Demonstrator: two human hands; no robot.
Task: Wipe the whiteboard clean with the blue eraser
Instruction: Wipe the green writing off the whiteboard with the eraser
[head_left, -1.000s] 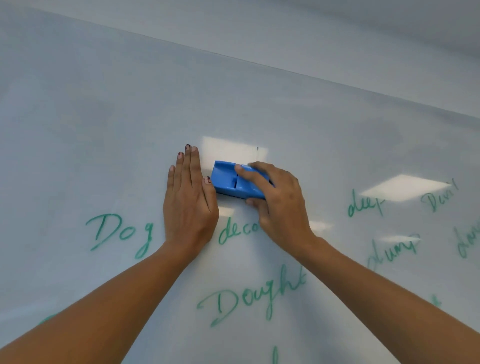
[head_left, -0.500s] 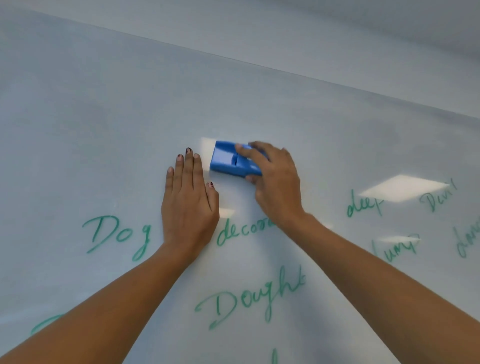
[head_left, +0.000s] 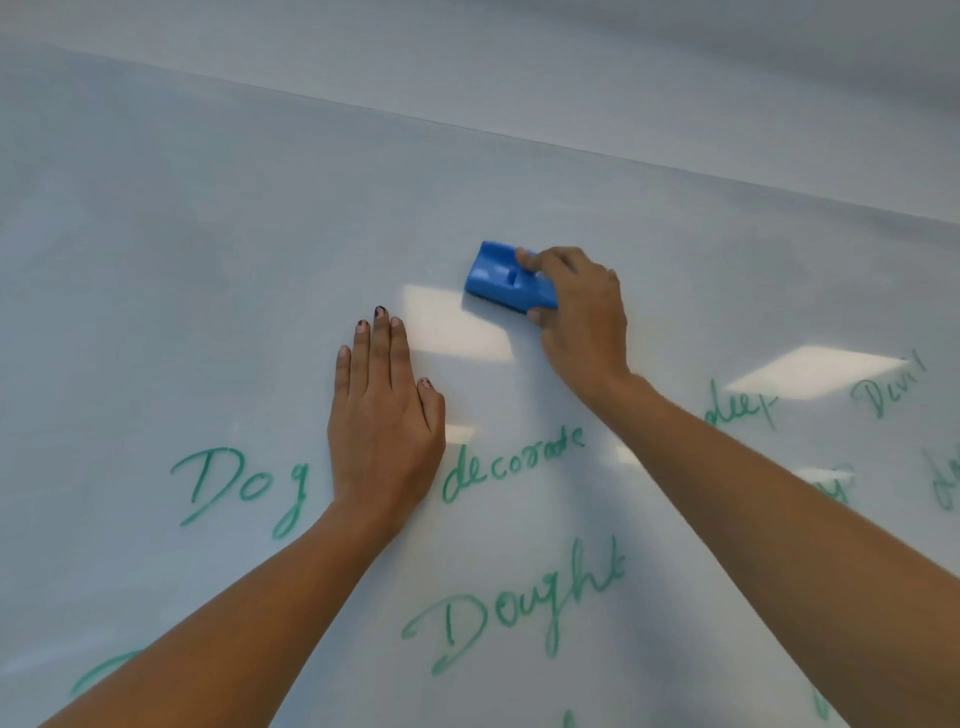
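The whiteboard (head_left: 182, 270) fills the view and carries green handwriting in its lower half: "Dog" (head_left: 239, 483), "decorate" (head_left: 511, 462), "Dought" (head_left: 519, 603) and more words at the right, partly behind my right forearm. My right hand (head_left: 582, 317) is shut on the blue eraser (head_left: 498, 278), pressing it flat on the board above the word "decorate". My left hand (head_left: 384, 421) lies flat on the board with fingers together, holding nothing, below and to the left of the eraser.
The board's top edge (head_left: 519, 136) runs diagonally across the upper view, with plain wall above it. The upper part of the board shows only faint smears. Bright light reflections (head_left: 457, 327) sit between my hands and at the right.
My right hand has slid the eraser up and to the right, away from my left hand. The word "decorate" is now fully uncovered. My left hand has stayed flat in place.
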